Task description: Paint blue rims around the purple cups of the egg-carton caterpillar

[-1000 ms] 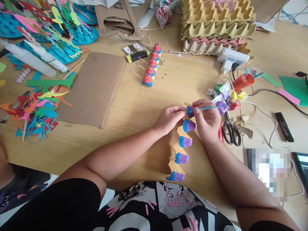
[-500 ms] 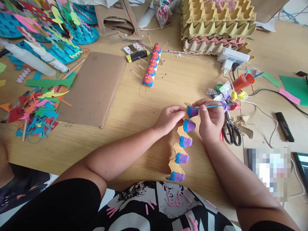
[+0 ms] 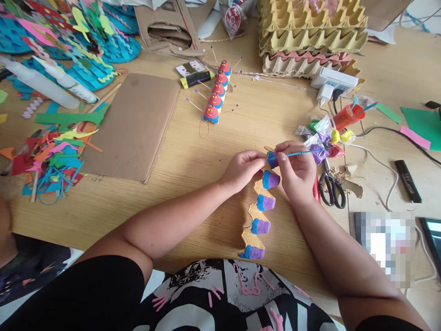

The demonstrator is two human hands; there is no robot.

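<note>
A strip of egg carton (image 3: 255,212) with several blue and purple cups lies slanting towards me. My left hand (image 3: 243,170) pinches the strip at its far end. In my right hand (image 3: 296,172) is a thin blue stick (image 3: 301,152), its tip against the farthest cup. Beyond my hands stands a finished-looking row of red and blue cups (image 3: 215,99) with smiling faces and purple-tipped sticks poking out.
Scissors (image 3: 331,188), bagged clay (image 3: 320,133) and an orange cup (image 3: 345,116) sit to the right. Egg trays (image 3: 312,39) are stacked behind. On the left are brown cardboard (image 3: 132,126), paper scraps (image 3: 55,156) and glue bottles (image 3: 65,79). Another person's arm shows at the left edge.
My right hand has shifted slightly left, closer to the farthest cup, bringing the blue stick with it. My left hand and the strip have stayed nearly still.
</note>
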